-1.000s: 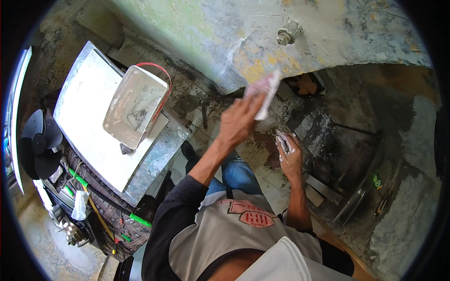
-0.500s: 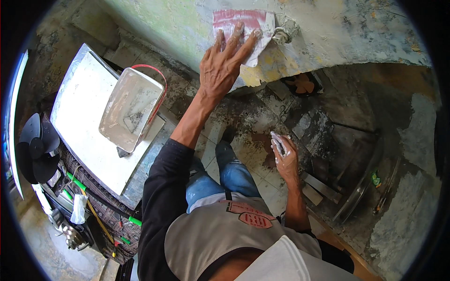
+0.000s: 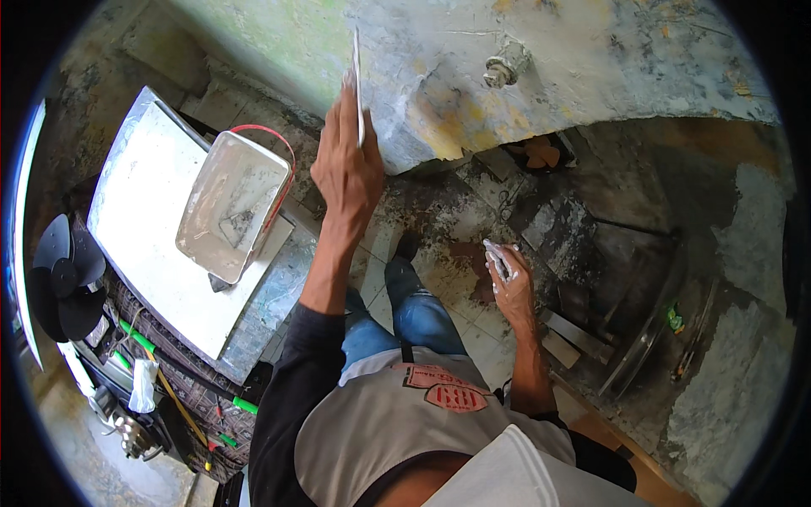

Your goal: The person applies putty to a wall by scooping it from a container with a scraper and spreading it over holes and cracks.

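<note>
My left hand (image 3: 348, 173) is raised at the wall (image 3: 591, 72), gripping a thin, putty-smeared sheet (image 3: 358, 80) turned edge-on to the view. Its fingers lie along the sheet's left side; the thumb is hidden. To the right of it, a putty-coated fitting (image 3: 505, 66) juts from the patchy grey-and-yellow wall. Lower down, my right hand (image 3: 514, 287) hangs away from the wall with fingers curled and caked in white putty. Something whitish shows at its fingertips, too smeared to name.
On a white board (image 3: 135, 194) at left stands a putty-stained tub (image 3: 193, 232) with a red handle. Beside the board are a black fan blade (image 3: 63, 277) and green-handled tools (image 3: 139, 335). Debris and dark panels (image 3: 634, 270) cover the floor at right.
My left hand has moved left, away from the fitting. The sheet, flat against the wall before, now stands edge-on. My right hand has barely moved.
</note>
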Motion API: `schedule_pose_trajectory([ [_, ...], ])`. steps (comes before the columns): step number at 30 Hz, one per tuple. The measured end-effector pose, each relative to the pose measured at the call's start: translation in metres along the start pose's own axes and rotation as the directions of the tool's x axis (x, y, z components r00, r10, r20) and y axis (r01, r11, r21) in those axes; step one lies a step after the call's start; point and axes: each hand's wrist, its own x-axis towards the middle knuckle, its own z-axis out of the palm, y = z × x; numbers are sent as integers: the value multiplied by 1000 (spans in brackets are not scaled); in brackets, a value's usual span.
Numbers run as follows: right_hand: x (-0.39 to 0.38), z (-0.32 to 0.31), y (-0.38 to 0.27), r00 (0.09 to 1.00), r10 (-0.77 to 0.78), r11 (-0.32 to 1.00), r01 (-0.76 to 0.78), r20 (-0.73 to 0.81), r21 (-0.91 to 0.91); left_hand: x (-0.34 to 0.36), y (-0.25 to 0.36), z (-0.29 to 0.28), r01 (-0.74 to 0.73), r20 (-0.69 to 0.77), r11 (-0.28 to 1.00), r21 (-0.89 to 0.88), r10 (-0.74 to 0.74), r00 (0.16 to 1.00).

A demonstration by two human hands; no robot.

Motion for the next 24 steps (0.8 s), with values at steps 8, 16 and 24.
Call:
schedule_pose_trajectory([
  [8, -4, 8, 7, 991, 104, 983, -116, 86, 142, -44, 85, 52, 48, 334, 983, -180, 15, 942],
  [16, -51, 61, 102, 983, -16, 961, -35, -183, -273, -159, 111, 11, -206, 454, 799, -565, 509, 732],
  [24, -58, 45, 105, 857, 380, 907, -419, 348, 41, -51, 54, 50, 185, 230, 927, -326, -112, 967],
])
